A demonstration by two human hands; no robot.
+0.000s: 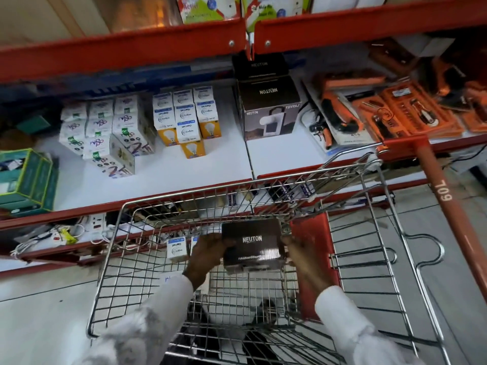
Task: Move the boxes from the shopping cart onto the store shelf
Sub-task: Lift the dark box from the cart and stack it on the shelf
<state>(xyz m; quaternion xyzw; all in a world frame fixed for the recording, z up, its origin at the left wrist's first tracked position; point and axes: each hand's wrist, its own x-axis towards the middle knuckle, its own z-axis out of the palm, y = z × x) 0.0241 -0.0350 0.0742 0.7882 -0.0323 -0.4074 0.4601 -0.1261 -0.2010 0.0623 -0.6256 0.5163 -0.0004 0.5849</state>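
A dark brown Neuton box (252, 245) is held inside the wire shopping cart (390, 233), near its front end. My left hand (204, 255) grips the box's left side and my right hand (304, 259) grips its right side. On the white store shelf (276, 156) straight ahead stands a matching Neuton box (268, 111) with another one (259, 65) behind it. A small white bulb box (176, 249) lies in the cart to the left of my left hand.
White bulb boxes (184, 117) and printed white boxes (105, 133) fill the shelf's left part. Orange tool kits (395, 111) lie on the right. Green boxes (26, 180) sit far left. A red upright post (440, 193) stands beside the cart's right front corner.
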